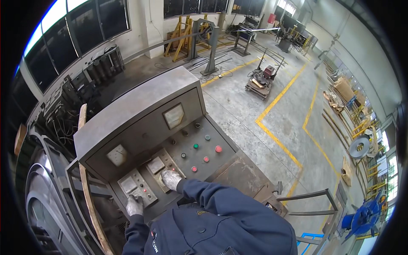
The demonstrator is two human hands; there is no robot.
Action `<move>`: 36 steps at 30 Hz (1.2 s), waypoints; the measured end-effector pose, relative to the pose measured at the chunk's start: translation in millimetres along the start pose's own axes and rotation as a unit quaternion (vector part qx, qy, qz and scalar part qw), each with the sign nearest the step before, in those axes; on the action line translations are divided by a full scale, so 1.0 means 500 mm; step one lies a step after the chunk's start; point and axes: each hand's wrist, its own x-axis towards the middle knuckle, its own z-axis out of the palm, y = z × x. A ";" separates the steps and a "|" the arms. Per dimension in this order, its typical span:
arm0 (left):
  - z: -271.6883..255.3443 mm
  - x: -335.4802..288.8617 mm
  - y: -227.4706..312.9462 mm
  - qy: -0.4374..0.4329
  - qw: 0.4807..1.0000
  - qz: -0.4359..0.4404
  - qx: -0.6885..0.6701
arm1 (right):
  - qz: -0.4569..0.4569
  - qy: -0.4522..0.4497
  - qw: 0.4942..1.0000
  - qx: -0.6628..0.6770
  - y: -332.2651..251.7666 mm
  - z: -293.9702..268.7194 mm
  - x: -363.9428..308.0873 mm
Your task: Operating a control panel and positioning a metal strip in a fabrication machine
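Observation:
A grey sloped control console (140,97) stands in front of me. Its deck carries two small instrument panels side by side. My left hand (134,205), in a whitish knit glove, is at the lower edge of the left panel (128,184), its fingers closed about a dark knob there. My right hand (171,179), gloved alike, rests over the lower part of the other panel (156,165). Its fingers curl downward and hide what they touch. Small red lights glow on the panels beside both hands.
Red push buttons (218,149) and green ones (196,145) sit right of my hands. Two gauges, including a square one (174,116), face me. A wooden strip (87,187) runs along the console's left. A wheeled cart (259,83) stands beyond, near yellow floor lines. A metal railing (312,194) is at right.

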 end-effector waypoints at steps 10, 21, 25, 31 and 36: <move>0.004 -0.001 -0.016 0.004 1.000 -0.006 0.014 | -0.009 -0.014 1.000 0.012 -0.008 0.011 0.005; 0.003 0.000 -0.018 -0.005 1.000 -0.014 0.011 | -0.001 0.005 0.996 0.086 -0.012 -0.025 -0.007; 0.007 0.003 -0.014 -0.002 1.000 -0.006 0.009 | 0.012 -0.007 0.997 0.076 -0.005 -0.019 -0.004; 0.005 0.002 -0.003 0.008 1.000 0.004 -0.008 | 0.010 -0.003 0.997 0.075 0.006 -0.022 -0.002; -0.006 -0.025 -0.024 0.026 0.999 -0.011 -0.041 | -0.010 -0.054 0.991 0.121 0.010 -0.018 -0.010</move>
